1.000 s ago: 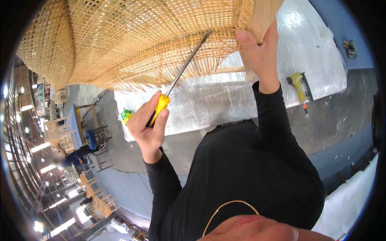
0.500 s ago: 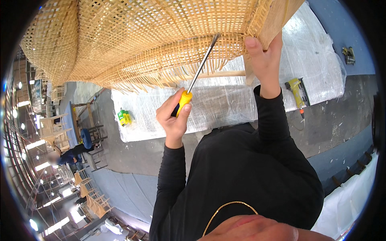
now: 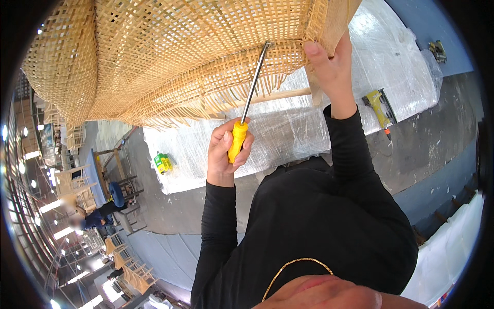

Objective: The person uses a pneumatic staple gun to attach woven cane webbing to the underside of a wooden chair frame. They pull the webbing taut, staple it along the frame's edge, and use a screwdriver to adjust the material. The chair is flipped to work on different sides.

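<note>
A flathead-looking screwdriver (image 3: pixel 239 139) with a yellow handle is in my left hand (image 3: pixel 222 149), fingers closed round the handle. Its metal shaft slants up and away, and the tip touches the woven cane (image 3: pixel 195 46) along a seam near the fringed lower edge. At the right end of the cane, my right hand (image 3: pixel 333 72) grips the corner of a pale wooden frame (image 3: pixel 337 23). The thumb presses beside the weave, while the other fingers are mostly hidden behind the wood. Loose cane strands hang below the seam.
Under the piece lies a plastic-wrapped slab (image 3: pixel 288 129). A yellow pneumatic stapler (image 3: pixel 380 107) rests at its right, small green-and-yellow boxes (image 3: pixel 163 163) at its left. Another tool (image 3: pixel 437 51) lies far right. A person (image 3: pixel 100 213) and wooden chairs (image 3: pixel 136 275) are farther left.
The screwdriver handle has turned in my left hand, and my fingers have shifted round it. Its tip sits slightly farther left on the seam. My right hand keeps its hold on the frame.
</note>
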The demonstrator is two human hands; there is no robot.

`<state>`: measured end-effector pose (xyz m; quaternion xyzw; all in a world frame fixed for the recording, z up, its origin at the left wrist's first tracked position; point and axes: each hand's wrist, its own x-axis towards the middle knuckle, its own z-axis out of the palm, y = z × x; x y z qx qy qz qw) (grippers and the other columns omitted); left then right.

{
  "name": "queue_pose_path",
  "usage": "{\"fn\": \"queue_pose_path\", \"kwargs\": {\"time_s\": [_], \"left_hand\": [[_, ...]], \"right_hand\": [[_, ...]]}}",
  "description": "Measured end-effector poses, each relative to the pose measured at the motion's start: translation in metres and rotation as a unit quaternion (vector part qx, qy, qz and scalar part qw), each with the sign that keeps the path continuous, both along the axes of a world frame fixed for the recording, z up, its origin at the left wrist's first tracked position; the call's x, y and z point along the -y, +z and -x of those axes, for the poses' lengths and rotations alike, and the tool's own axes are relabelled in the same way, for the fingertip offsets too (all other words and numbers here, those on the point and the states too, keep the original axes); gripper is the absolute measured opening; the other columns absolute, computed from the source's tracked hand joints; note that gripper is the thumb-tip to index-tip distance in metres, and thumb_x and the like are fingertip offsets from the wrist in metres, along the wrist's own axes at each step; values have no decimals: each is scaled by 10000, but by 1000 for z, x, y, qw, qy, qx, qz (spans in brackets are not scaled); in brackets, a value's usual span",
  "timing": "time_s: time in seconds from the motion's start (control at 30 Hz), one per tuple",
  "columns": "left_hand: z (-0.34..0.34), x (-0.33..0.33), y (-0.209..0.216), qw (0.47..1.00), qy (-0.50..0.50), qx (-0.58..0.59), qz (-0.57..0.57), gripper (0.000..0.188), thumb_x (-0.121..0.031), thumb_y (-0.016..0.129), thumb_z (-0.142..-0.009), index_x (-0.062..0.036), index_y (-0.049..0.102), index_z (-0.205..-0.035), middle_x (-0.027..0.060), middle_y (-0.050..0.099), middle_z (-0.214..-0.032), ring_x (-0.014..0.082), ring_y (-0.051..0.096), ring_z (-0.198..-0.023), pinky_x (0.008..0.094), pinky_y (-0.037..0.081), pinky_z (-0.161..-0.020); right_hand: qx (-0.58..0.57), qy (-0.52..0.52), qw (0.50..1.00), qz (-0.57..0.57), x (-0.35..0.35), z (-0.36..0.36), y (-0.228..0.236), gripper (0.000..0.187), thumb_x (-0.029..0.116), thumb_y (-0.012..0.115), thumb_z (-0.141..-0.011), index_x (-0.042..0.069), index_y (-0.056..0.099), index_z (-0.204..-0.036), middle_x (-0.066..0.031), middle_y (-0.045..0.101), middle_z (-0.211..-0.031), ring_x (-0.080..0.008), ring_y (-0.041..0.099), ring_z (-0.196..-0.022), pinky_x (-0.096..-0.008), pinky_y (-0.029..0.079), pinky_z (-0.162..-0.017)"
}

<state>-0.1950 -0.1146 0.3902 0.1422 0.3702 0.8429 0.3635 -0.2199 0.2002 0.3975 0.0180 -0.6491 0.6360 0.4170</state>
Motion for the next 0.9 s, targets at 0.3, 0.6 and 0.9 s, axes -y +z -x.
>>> {"fn": "queue_pose_path", "kwargs": {"time_s": [0.3,0.6,0.9], "left_hand": [[47,4,-41,952,-199,180,-149,560,-385,561,-1086,69,505,-1411,127,546,-760,69,419,-462,198,329,-363],[141,-33,-85,882,-436,-32,-176,451,-419,581,-1048,23,671,-1051,68,561,-623,132,474,-397,276,356,-311],[53,30,-128,828,-323,-183,420,305,-311,798,-932,-54,826,-1094,-26,665,-701,46,502,-550,242,380,-497]], "right_hand": [[15,-17,1000,3,2,-4,5,853,560,799,-884,2,481,-1445,-92,643,-1286,-180,608,-1171,-340,488,-994],[-64,-54,996,29,22,-7,37,810,448,863,-850,26,491,-1433,-65,608,-1197,-166,585,-1120,-331,465,-985],[-2,-292,894,-340,51,-56,94,254,200,943,-679,149,806,-887,-10,651,-825,-224,548,-782,-346,465,-710]]}}
